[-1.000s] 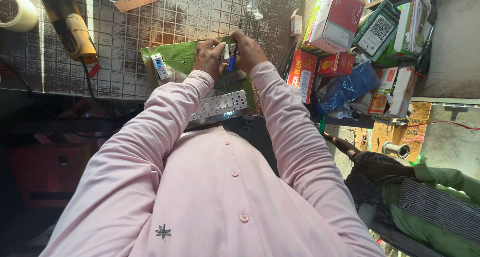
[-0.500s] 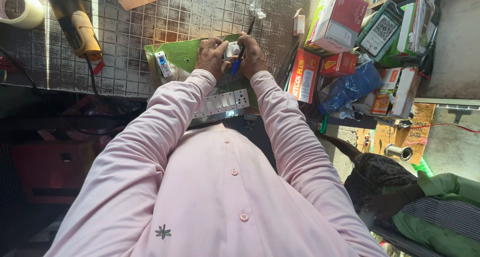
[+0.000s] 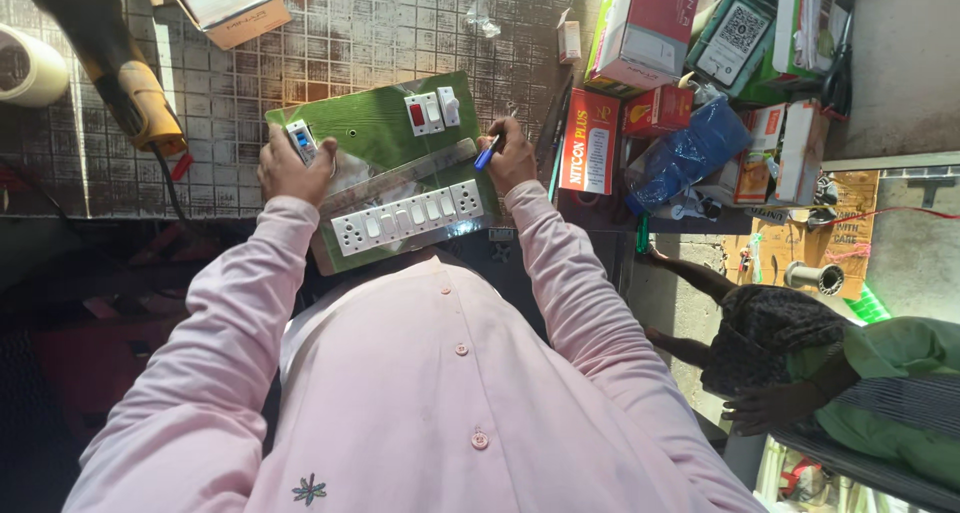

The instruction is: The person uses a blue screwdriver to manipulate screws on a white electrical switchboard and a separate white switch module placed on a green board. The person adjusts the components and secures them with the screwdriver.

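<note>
Your left hand (image 3: 292, 170) grips the green rectangular switch board (image 3: 385, 133) steady while your right hand (image 3: 512, 158) pinches a blue-handled screwdriver (image 3: 489, 152) closed.

You hold a green board (image 3: 375, 138) flat on the tiled counter (image 3: 330, 43), near its front edge; white switches (image 3: 428, 111) sit along its top, a socket strip (image 3: 405, 218) across it, and perhaps a blue screwdriver (image 3: 488, 153) at its right edge.

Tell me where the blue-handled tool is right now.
In the head view, the blue-handled tool is in the right hand, at the right edge of the green board, just above the white switch plate and left of the red box.
</note>
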The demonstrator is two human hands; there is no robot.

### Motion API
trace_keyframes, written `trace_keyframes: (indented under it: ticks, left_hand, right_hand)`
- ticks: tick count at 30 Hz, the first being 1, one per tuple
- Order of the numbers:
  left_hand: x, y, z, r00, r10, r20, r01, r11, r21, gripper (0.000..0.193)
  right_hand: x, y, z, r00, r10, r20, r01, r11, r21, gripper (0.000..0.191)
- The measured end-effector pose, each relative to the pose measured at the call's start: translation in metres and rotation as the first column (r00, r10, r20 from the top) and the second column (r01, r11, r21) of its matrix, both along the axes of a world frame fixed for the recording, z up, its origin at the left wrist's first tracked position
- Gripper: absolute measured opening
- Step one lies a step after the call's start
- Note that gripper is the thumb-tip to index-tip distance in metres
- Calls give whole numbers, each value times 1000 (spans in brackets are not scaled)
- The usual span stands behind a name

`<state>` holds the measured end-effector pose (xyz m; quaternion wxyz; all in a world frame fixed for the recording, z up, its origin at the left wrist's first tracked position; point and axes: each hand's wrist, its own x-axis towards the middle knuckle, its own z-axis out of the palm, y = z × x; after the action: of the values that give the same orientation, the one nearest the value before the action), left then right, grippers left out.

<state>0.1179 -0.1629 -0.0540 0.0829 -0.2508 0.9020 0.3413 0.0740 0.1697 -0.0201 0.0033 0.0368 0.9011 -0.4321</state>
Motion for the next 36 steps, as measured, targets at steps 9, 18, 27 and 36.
trace_keyframes:
  ticks: [9, 18, 27, 36]
  left_hand:
    - [-107, 43, 17, 923, -362, -127, 344, 928, -144, 101]
    - [-140, 92, 19, 570, -731, -376, 593, 682, -427, 87]
    - [-21, 172, 21, 711, -602, -364, 614, 784, -98, 52]
    - [-25, 155, -2, 669, -641, -376, 663, 743, -87, 58]
  right_hand:
    - [95, 0, -11, 995, -85, 54, 91, 988, -122, 37]
    - [178, -19, -19, 997, -49, 57, 69, 902, -426, 33]
    - [77, 24, -8, 977, -33, -209, 10, 994, -112, 42]
    - [89, 3, -4, 990, -104, -95, 100, 994, -50, 46]
